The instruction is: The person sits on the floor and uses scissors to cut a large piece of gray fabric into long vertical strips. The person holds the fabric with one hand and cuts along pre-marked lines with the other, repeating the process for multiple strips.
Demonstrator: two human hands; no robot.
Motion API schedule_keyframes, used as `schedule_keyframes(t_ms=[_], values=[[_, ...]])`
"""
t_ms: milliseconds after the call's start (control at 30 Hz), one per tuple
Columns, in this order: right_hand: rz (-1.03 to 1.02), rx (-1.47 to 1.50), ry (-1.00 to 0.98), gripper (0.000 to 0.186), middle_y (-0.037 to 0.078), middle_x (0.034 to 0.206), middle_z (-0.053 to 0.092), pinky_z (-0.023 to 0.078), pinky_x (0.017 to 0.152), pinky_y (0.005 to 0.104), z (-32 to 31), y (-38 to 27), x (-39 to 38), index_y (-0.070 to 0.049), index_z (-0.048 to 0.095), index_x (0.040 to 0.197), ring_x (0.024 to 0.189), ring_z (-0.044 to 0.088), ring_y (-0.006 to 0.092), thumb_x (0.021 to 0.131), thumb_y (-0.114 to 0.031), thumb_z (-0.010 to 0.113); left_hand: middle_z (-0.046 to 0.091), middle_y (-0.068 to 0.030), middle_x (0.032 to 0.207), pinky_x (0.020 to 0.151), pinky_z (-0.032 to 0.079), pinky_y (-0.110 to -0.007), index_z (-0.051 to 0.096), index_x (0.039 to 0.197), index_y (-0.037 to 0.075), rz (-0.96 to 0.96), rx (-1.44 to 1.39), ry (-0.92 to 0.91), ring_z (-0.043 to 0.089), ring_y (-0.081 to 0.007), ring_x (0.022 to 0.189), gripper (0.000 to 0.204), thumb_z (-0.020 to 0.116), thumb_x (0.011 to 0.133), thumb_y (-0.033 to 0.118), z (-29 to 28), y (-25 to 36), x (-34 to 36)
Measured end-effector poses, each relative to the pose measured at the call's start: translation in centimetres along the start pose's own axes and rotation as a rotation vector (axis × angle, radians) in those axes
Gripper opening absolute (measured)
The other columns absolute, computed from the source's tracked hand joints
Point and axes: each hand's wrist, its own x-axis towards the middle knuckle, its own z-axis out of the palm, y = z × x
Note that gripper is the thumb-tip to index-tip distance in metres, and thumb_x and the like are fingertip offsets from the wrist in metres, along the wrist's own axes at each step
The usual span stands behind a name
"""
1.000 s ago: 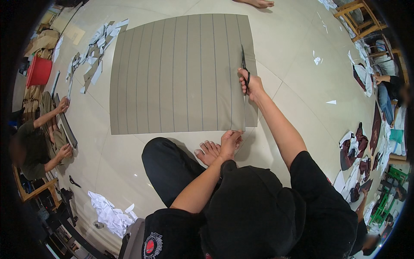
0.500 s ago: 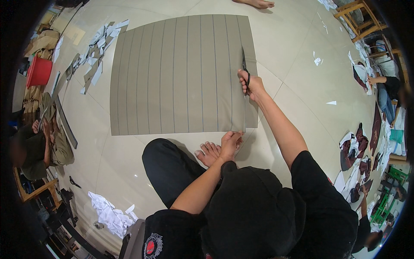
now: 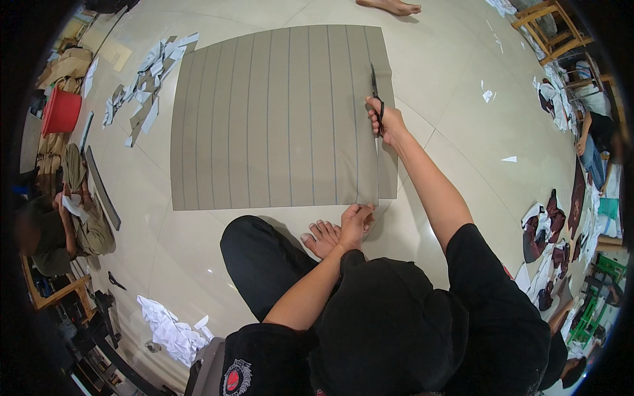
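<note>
A large grey-brown striped sheet, marked with dark parallel lines, lies flat on the floor in front of me. My right hand is closed round the black handles of a pair of scissors, whose blades point away from me near the sheet's right side. Behind the scissors a slit runs down to the near edge, setting off a strip on the right. At that near edge, beside the slit, my left hand pinches the sheet's border. Its fingertips partly hide the corner there.
Offcut strips lie in a pile at far left, near a red bucket. A person sits at left, with another pair of scissors on the floor nearby. Crumpled white cloth lies at near left. Dark red and white pieces lie at right.
My right hand and the scissors have moved slightly farther away along the sheet, and the slit reaches a little farther. My left hand keeps its pinch at the near edge.
</note>
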Motion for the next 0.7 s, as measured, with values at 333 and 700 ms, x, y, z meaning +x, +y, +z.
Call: schedule_keyframes(t_ms=[333, 700], values=[[-0.024, -0.043, -0.016, 0.039, -0.002, 0.064, 0.055, 0.038, 0.046, 0.0263, -0.1, -0.2, 0.6, -0.012, 0.060, 0.071, 0.050, 0.046, 0.0078, 0.081, -0.040, 0.086, 0.063, 0.0017, 0.074, 0.057, 0.037, -0.022, 0.067, 0.090, 0.007, -0.018, 0.019, 0.032, 0.054, -0.0062, 0.063, 0.018, 0.076, 0.097, 0.021, 0.3, 0.3, -0.2], [-0.016, -0.015, -0.031, 0.040, -0.005, 0.065, 0.055, 0.038, 0.047, 0.0245, 0.2, -2.0, 2.1, -0.016, 0.059, 0.072, 0.051, 0.045, 0.0066, 0.081, -0.044, 0.086, 0.063, 0.0008, 0.075, 0.054, 0.035, -0.022, 0.067, 0.091, 0.007, -0.028, 0.013, 0.034, 0.053, -0.0064, 0.062, 0.017, 0.076, 0.097, 0.021, 0.6, 0.8, -0.5]])
